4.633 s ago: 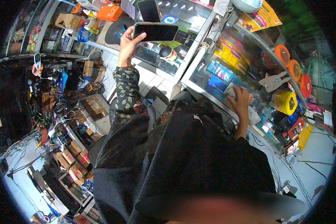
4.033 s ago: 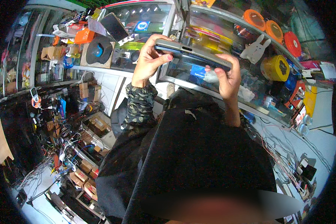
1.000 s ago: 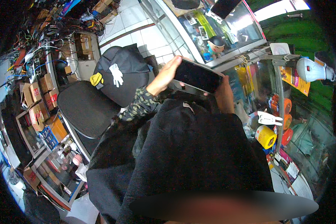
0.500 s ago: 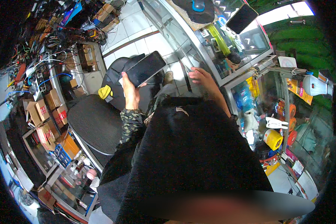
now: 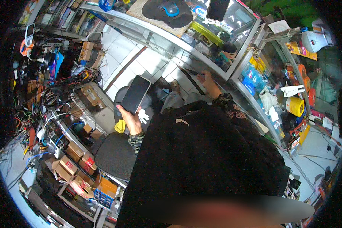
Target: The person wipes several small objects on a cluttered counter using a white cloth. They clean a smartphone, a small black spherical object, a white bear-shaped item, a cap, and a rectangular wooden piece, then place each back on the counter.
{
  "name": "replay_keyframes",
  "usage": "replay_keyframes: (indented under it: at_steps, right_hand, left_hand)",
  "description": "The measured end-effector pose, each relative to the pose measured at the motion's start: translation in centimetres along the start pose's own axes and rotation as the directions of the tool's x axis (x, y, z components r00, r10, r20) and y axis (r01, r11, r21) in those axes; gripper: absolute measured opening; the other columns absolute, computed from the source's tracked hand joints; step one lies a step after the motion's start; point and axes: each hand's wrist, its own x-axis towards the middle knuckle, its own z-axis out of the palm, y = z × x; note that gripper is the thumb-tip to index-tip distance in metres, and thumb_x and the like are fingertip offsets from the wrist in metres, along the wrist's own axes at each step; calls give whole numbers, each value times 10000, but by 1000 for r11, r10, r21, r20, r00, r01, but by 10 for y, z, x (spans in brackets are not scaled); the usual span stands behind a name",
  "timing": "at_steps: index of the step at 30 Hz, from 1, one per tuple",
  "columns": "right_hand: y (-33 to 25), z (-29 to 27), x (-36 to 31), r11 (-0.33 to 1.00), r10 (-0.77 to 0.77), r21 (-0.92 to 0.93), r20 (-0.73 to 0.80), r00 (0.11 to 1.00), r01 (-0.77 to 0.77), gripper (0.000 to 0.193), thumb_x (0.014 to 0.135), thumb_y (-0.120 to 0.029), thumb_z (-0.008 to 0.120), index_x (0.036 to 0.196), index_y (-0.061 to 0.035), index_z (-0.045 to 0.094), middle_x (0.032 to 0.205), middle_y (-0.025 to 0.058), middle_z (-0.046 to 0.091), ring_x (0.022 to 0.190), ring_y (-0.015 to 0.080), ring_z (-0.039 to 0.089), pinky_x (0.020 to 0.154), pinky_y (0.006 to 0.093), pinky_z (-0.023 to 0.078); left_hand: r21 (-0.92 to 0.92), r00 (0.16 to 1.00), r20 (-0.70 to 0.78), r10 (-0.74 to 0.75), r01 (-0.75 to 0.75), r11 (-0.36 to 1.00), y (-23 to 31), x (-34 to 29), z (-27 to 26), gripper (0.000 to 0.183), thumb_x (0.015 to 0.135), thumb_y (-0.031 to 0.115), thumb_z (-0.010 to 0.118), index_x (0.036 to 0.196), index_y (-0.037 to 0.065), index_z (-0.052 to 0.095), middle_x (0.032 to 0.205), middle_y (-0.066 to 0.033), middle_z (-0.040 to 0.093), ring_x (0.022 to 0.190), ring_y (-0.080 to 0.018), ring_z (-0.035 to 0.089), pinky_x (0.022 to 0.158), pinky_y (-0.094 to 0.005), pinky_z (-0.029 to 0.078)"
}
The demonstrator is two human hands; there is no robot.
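My left hand (image 5: 130, 121) is closed round the lower end of a smartphone (image 5: 136, 94) with a dark screen and a pale rim, held up over a dark chair seat. A small white finger-shaped piece (image 5: 143, 116) shows right beside this hand; I cannot make out what it is. Beneath the wrist lies a yellow cloth (image 5: 120, 126). My right hand (image 5: 209, 84) hangs by the glass display counter (image 5: 171, 38), nothing visible in it, its fingers loosely apart and partly in shadow.
On the counter are a blue mouse (image 5: 171, 10) on a black pad and another phone (image 5: 217, 9). A black mesh chair back (image 5: 116, 156) stands at my left, near cardboard boxes (image 5: 66, 167) and tangled cables. Goods fill a glass case (image 5: 254, 81) at the right.
My view has turned left. The phone in my left hand has tipped from lying slantwise to more upright. My right hand has dropped lower beside the counter, its fingers less stretched.
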Motion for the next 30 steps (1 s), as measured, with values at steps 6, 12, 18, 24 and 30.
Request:
replay_keyframes:
  at_steps: [6,12,18,24,30]
  right_hand:
    - [0,12,30,982,119,130,144,982,-138,256,825,-76,571,1044,49,522,1043,248,621,846,352,653,751,408,600]
    - [14,24,44,934,-23,358,90,996,-11,38,807,45,515,805,42,553,925,217,644,850,332,653,916,424,582]
    - [22,33,52,862,55,484,207,977,-151,189,963,-135,556,1119,-166,657,794,82,689,737,260,681,807,477,611]
    - [39,90,47,970,-210,-18,448,869,244,168,934,-177,610,1069,-84,650,889,126,680,797,273,675,767,424,588]
    - [41,101,-2,949,77,-308,433,898,67,237,872,-101,636,1036,49,553,1129,160,600,926,244,655,792,374,591]
  left_hand:
    - [-20,989,5,-145,145,989,-5,-2,-5,603,1017,618,388,1337,122,510,1254,-68,631,1048,-226,638,669,-422,578]
    - [-9,983,-98,-155,155,988,-14,4,-16,660,983,660,414,1348,116,498,1234,-62,629,1029,-244,627,695,-447,567]
    - [-4,982,-88,-169,169,986,-10,6,-10,595,1015,625,390,1324,131,514,1232,-46,638,1054,-214,632,713,-441,541]
    - [10,986,-49,-159,160,987,1,4,4,624,1004,648,390,1335,135,516,1242,-51,644,1066,-218,630,731,-439,536]
    - [46,992,-34,-118,119,992,-4,2,15,750,934,746,408,1367,144,517,1317,-37,612,1118,-248,604,792,-506,534]
